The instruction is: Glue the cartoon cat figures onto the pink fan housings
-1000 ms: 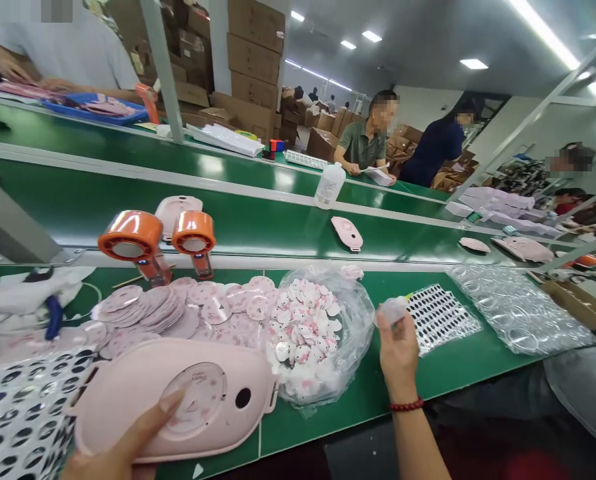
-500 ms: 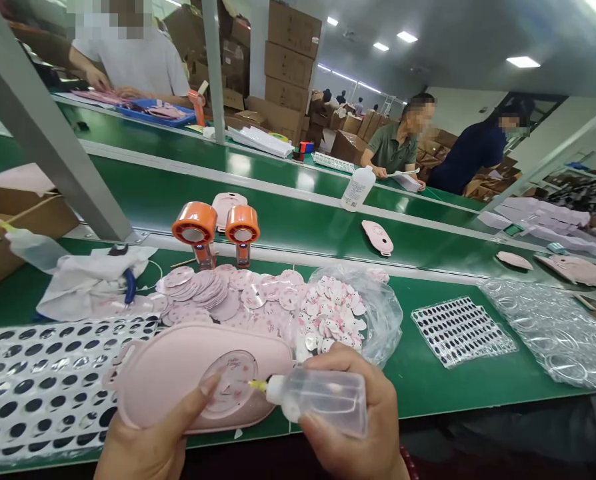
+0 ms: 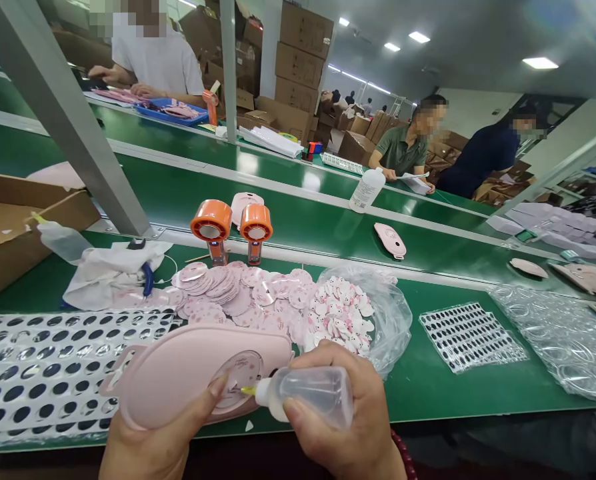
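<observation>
Once past the rim of the round recess (image 3: 241,373), yellow nozzle (image 3: 248,391) of a clear squeeze bottle (image 3: 308,397) now well inside it, close beside the left thumb (image 3: 205,400), and no longer near the edge as half a second earlier. Actual contact with the surface: impossible to tell. Bottle gripped in the closed right hand (image 3: 338,433). Pink plastic housing (image 3: 178,373) cradled in the left hand (image 3: 148,447), thumb spread across its face, above the green conveyor belt (image 3: 453,393). Just beyond, stacked pink discs (image 3: 213,290) and a clear bag of small cartoon-shaped pieces (image 3: 388,313).
</observation>
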Demonstrator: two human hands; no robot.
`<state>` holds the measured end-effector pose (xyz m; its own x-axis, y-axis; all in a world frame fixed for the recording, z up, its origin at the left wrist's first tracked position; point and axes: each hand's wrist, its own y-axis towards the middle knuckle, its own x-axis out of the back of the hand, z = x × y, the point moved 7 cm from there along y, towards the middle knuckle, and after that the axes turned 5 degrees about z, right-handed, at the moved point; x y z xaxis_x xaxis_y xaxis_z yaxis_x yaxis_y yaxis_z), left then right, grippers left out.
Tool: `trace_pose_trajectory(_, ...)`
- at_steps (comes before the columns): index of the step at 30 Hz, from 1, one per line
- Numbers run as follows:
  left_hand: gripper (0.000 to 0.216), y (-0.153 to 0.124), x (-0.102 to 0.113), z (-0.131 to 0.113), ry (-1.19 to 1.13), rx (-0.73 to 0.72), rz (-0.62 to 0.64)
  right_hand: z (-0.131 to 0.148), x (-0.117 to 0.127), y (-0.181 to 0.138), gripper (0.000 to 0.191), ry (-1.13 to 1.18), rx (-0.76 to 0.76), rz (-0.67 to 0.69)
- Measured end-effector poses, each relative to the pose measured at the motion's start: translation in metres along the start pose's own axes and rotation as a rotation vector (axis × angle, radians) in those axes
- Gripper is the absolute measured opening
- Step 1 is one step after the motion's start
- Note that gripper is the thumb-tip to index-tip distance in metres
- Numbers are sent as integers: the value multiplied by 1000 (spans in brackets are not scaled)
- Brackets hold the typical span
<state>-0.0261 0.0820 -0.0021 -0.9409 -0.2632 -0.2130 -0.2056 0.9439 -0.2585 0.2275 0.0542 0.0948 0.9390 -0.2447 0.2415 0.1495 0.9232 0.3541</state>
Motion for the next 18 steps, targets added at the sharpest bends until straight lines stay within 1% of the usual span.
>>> trace_pose_trajectory(3,92,2,3,3,15,-1,-22,0,0,0,13,12,12,-13)
trace_pose_trajectory(6,89,2,3,3,43,-34,-28,2,0,2,13,-9,38,-18)
trace_pose_trajectory(10,94,-1,-2,-1,34,-38,-17,1,3,4,12,-28,24,-17)
trace_pose_trajectory(13,95,-2,-11,-10,36,-28,-33,0,5,1,13,-41,21,-45)
trace_pose_trajectory(16,103,-5,-21,-15,-40,71,-100,-5,4,-4,22,-13,-6,-70)
trace_pose_trajectory(18,105,-7,-31,-14,-130,180,-117,-11,2,-6,30,88,-72,-40)
